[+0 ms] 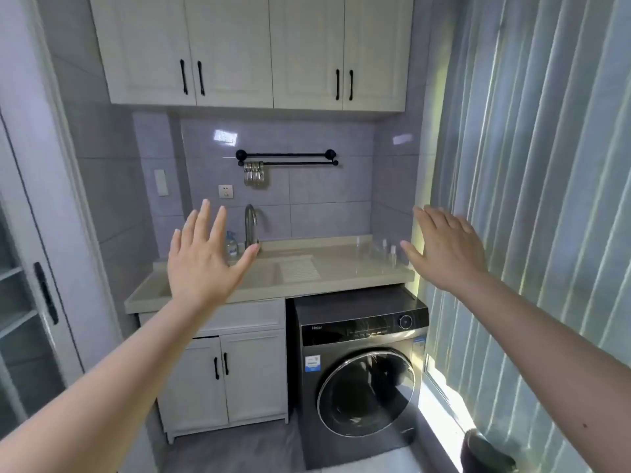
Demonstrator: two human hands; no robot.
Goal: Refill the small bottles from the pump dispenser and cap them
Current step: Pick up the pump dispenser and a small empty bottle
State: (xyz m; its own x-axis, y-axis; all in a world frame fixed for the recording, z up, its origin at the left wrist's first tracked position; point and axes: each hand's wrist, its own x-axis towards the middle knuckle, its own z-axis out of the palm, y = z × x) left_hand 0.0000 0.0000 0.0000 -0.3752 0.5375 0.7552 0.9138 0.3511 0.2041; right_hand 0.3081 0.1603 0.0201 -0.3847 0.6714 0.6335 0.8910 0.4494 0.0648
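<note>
Several small clear bottles (384, 250) stand on the beige countertop (341, 271) near its right end, some with white caps. A blue-labelled pump dispenser (232, 246) stands by the faucet at the left. My left hand (201, 257) is raised in the air with fingers spread, holding nothing, in front of the sink. My right hand (447, 249) is also raised with straight fingers and holds nothing; its thumb lies in line with the bottles but well short of the counter.
A curved faucet (251, 225) rises behind the sink (263, 273). A dark washing machine (362, 370) sits under the counter's right half, white cabinet doors (222, 380) under the left. Vertical blinds (532, 199) line the right side. A towel rail (286, 158) hangs on the tiled wall.
</note>
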